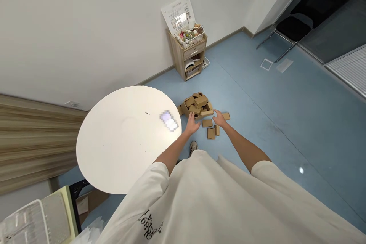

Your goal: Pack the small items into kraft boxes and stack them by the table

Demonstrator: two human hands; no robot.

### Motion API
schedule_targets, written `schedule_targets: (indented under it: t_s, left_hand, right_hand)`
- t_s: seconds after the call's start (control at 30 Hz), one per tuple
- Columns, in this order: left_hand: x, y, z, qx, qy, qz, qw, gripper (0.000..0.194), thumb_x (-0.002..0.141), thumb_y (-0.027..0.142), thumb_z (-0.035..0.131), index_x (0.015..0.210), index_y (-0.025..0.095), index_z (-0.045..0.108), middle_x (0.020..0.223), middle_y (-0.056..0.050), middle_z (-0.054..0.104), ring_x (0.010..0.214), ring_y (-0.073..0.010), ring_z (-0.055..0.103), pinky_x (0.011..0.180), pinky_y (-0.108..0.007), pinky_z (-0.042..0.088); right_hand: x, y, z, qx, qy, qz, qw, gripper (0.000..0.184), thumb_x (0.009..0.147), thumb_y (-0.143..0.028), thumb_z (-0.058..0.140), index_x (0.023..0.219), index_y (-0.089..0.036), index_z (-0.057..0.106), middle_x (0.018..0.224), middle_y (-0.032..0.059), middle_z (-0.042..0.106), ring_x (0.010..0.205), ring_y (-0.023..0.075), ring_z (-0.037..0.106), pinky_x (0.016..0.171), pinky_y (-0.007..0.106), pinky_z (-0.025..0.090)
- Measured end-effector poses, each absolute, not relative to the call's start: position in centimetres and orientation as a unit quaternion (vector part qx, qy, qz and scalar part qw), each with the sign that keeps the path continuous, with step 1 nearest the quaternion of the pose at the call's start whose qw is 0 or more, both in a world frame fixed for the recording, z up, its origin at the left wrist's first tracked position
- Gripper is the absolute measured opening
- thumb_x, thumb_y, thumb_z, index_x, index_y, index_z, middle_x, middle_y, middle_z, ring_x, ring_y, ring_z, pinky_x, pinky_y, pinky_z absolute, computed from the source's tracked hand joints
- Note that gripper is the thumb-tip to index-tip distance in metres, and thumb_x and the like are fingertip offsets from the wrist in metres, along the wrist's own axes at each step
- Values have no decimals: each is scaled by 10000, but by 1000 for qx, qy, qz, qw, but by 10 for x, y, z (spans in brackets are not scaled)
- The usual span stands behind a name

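Observation:
A cardboard box [185,110] heaped with small brown cardboard boxes [201,101] stands on the floor in front of me. My left hand [192,123] is at its near left side, fingers stretched forward and thumb apart. On the right, my right hand [219,118] has its fingertips close to the end of a small flat box [207,113]; whether they touch it is unclear. Its thumb and fingers are apart. Several more small boxes lie loose on the floor, including one [211,134] nearer my feet and one [226,116] beside my right hand.
A white round table [122,141] on the left bears a blurred-out phone-like object [169,121]. By the wall, a small wooden cabinet [187,55] carries a white basket [191,40] and a leaning board [178,13]. A black chair [294,28] stands far right. My shoe [193,146] shows below.

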State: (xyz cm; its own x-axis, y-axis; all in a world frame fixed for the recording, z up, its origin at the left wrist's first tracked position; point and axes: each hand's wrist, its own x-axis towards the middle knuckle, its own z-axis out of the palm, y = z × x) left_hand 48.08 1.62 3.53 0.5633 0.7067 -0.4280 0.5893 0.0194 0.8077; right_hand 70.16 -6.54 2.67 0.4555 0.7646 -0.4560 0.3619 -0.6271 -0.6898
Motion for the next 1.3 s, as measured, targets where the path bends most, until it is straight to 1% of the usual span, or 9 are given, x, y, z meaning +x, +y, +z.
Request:
schedule_targets:
  t_s: [0.13, 0.37, 0.57, 0.63, 0.77, 0.93, 1.03, 1.13, 1.3]
  left_hand:
    - [479, 20, 36, 697, 467, 57, 541, 905, 854, 432, 631, 1599, 185, 180, 1701, -117, 57, 1565, -334, 44, 1251, -489, 212]
    - [464, 22, 36, 695, 478, 86, 530, 901, 833, 423, 633, 1589, 168, 214, 1690, -129, 137, 1562, -332, 90, 1253, -489, 208]
    - [432, 21, 42, 692, 495, 123, 510, 878, 821, 371, 635, 1582, 189, 237, 1664, -126, 232, 1555, -308, 151, 1268, -466, 174]
    - [416, 20, 46, 692, 505, 136, 498, 855, 827, 347, 623, 1578, 182, 248, 1656, -135, 246, 1550, -310, 168, 1268, -469, 178]
    - [379, 17, 52, 680, 531, 170, 476, 810, 833, 305, 611, 1565, 193, 283, 1636, -135, 283, 1534, -310, 221, 1262, -469, 205]
    - [321, 7, 63, 662, 569, 202, 443, 776, 843, 268, 589, 1559, 201, 297, 1612, -128, 331, 1522, -306, 253, 1248, -475, 240]
    - [280, -3, 70, 639, 595, 208, 440, 764, 853, 276, 582, 1558, 199, 298, 1628, -127, 310, 1528, -309, 236, 1249, -486, 232]
    - [237, -15, 76, 611, 618, 208, 448, 774, 852, 292, 592, 1559, 200, 291, 1647, -126, 275, 1538, -314, 210, 1250, -490, 223]
    - [167, -33, 77, 605, 624, 209, 448, 753, 863, 307, 580, 1556, 206, 302, 1639, -124, 298, 1532, -313, 228, 1251, -490, 216]
  right_hand:
    - [700, -61, 23, -809, -354, 387, 265, 727, 793, -288, 524, 1512, -238, 425, 1595, 68, 364, 1470, 296, 347, 1216, 466, 321]
    - [687, -50, 26, -793, -382, 396, 262, 739, 815, -349, 520, 1536, -237, 402, 1616, 74, 328, 1473, 314, 340, 1204, 482, 336]
    - [654, -31, 27, -769, -421, 412, 249, 724, 840, -414, 531, 1536, -266, 404, 1615, 62, 340, 1488, 332, 308, 1204, 506, 317]
    - [638, -22, 28, -760, -434, 421, 238, 725, 851, -429, 531, 1540, -249, 400, 1621, 79, 328, 1492, 337, 301, 1205, 502, 314]
    - [601, -5, 32, -739, -468, 435, 213, 717, 879, -434, 515, 1545, -200, 391, 1618, 114, 329, 1496, 327, 297, 1212, 479, 306]
    - [544, 11, 41, -703, -516, 450, 193, 698, 882, -417, 534, 1537, -216, 400, 1605, 108, 356, 1472, 318, 346, 1194, 474, 342]
    - [508, 13, 45, -685, -543, 447, 191, 696, 884, -395, 535, 1541, -218, 394, 1597, 107, 372, 1465, 305, 361, 1196, 462, 339]
    - [469, 9, 49, -677, -556, 445, 187, 697, 892, -381, 518, 1555, -219, 373, 1592, 104, 383, 1450, 293, 387, 1181, 454, 363]
    - [400, -7, 53, -676, -565, 436, 182, 658, 900, -354, 509, 1534, -213, 408, 1550, 111, 445, 1426, 280, 423, 1179, 437, 368]
